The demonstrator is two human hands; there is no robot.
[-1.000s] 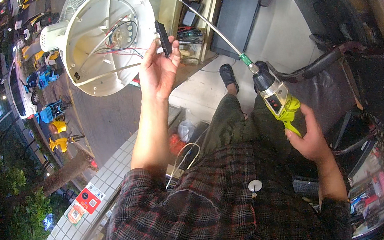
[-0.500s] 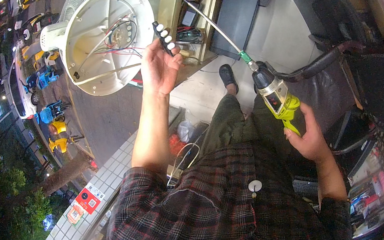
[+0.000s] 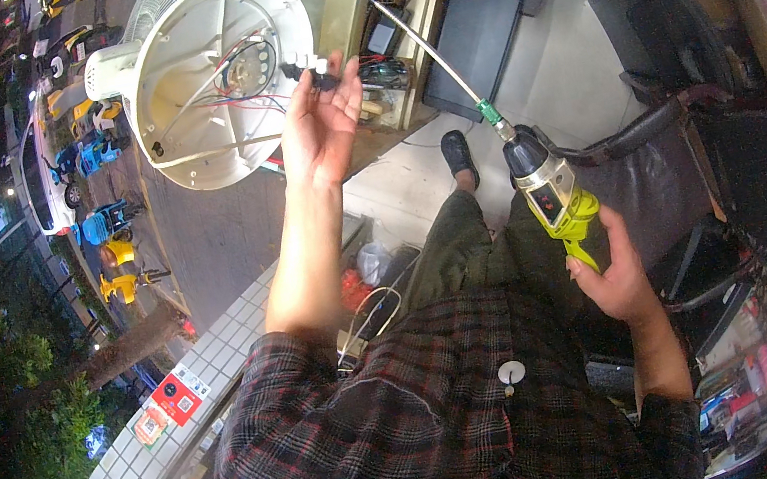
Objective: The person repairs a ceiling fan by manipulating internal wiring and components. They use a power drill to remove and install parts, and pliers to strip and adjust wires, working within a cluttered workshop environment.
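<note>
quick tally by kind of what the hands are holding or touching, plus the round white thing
small black part, at the left hand: 1
yellow-green cordless drill, in the right hand: 1
round white fan base with loose wires: 1
total: 3

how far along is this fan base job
Done: the round white fan base is open, its underside showing loose red and white wires. In hand: the left hand holds a small black switch part at the base's edge; the right hand grips a yellow cordless drill with a long bit, away from the base. Left: the part is not seated, nothing is closed up.
</note>
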